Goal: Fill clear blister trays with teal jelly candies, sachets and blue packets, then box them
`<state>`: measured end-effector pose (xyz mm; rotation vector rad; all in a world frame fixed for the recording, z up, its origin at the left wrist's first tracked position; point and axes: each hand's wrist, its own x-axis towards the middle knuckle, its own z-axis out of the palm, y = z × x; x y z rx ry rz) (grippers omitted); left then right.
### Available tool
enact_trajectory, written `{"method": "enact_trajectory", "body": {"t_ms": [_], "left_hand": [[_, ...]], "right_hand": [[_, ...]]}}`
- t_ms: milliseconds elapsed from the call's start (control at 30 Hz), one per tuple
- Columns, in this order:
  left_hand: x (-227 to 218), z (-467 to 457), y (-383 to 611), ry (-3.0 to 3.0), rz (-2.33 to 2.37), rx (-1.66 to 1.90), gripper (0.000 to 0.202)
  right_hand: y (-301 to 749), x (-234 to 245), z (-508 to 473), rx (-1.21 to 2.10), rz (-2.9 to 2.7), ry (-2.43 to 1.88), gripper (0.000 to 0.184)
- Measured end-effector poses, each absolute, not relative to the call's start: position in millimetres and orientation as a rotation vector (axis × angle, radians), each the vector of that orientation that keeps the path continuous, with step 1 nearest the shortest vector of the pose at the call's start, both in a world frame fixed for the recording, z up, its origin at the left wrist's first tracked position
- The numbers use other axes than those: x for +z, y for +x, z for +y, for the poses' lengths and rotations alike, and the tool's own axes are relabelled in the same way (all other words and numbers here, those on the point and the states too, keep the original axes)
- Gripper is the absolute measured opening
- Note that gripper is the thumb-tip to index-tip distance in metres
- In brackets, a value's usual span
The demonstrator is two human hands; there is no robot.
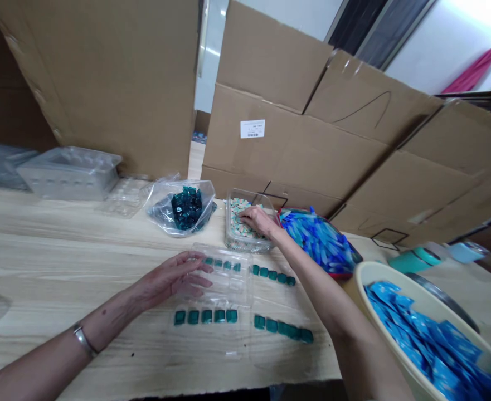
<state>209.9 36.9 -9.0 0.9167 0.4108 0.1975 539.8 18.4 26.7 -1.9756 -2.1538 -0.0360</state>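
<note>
My left hand (182, 273), its fingers spread and holding nothing, is over the left edge of a clear plastic tray (228, 287). Small dark-green square pieces (207, 316) sit in rows in the tray's compartments. More green pieces (282, 328) lie in two rows to its right, where the clear plastic around them is hard to make out. Farther back, my right hand (258, 219) reaches into a clear box (249, 245) of small white, teal and orange pieces (237, 214). Its fingers are curled together among them; what they pinch, if anything, is hidden.
Behind the left hand sits an open plastic bag (157, 214) of dark-green pieces. A red-rimmed tray holds blue sticks (316, 239). At right stands a cream tub (364, 301) of blue packets (421, 334). Stacked clear trays (69, 178) and cardboard (287, 145) line the back.
</note>
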Motion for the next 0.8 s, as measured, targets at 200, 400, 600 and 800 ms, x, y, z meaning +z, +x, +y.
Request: {"method": "enact_trajectory", "body": {"t_ms": [200, 400, 600, 800], "left_hand": [[-10.4, 37.3, 210.5, 0.906, 0.408, 0.206, 0.033], [-7.7, 35.8, 211.6, 0.890, 0.427, 0.245, 0.032], [-6.8, 34.9, 213.7, 0.827, 0.408, 0.285, 0.029], [-10.4, 37.1, 213.2, 0.800, 0.291, 0.273, 0.030]], "right_hand": [[539.1, 27.1, 16.9, 0.118, -2.050, -1.957, 0.015], [535.4, 42.6, 6.3, 0.438, -1.460, -1.828, 0.020], [486.4, 66.4, -26.5, 0.885, -1.141, -1.491, 0.032], [408.4, 68.3, -53.4, 1.046, -1.232, -1.486, 0.029]]}}
